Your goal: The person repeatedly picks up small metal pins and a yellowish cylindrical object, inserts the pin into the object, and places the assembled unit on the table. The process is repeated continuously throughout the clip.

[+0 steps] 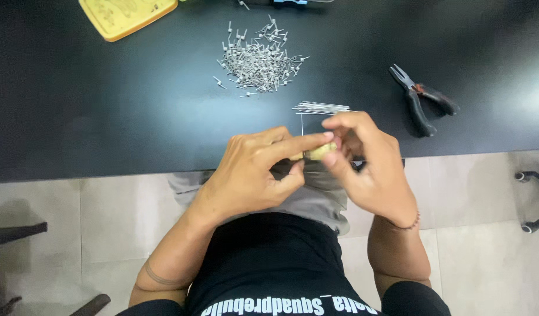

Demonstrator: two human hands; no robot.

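Above the table edge, left hand (255, 172) and right hand (369, 161) pinch a small yellow piece (320, 152) between their fingertips.

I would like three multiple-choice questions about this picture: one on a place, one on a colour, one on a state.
1. Where do the pliers lie on the black table?
A. right of the pile of metal pieces
B. left of it
C. on the yellow tray

2. What colour is the small thing held between the two hands?
A. blue
B. yellowish
C. red

3. How do the pliers rest?
A. in the left hand
B. in the right hand
C. untouched on the table

Answers: 1 A, they lie far to the pile's right. 2 B, a pale yellow shows between the fingers. 3 C, both hands are apart from them.
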